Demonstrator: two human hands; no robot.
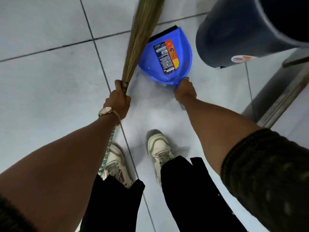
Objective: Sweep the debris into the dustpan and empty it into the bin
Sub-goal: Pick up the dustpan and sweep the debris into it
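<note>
A blue plastic dustpan (182,56) with a black front lip and a printed label hangs just above the tiled floor, its mouth pointing away from me. My right hand (185,89) is shut on its handle. My left hand (119,99) grips a straw broom (142,34) at the bound neck; the bristles fan out up and away, left of the dustpan. A dark bin (234,36) stands to the right of the dustpan, its opening partly cut off by the frame. No debris shows in the pan or on the floor.
Pale grey floor tiles (50,81) with dark grout lines spread to the left. My two light sneakers (158,148) stand below the hands. A metal door frame or threshold (280,91) runs diagonally at the right, behind the bin.
</note>
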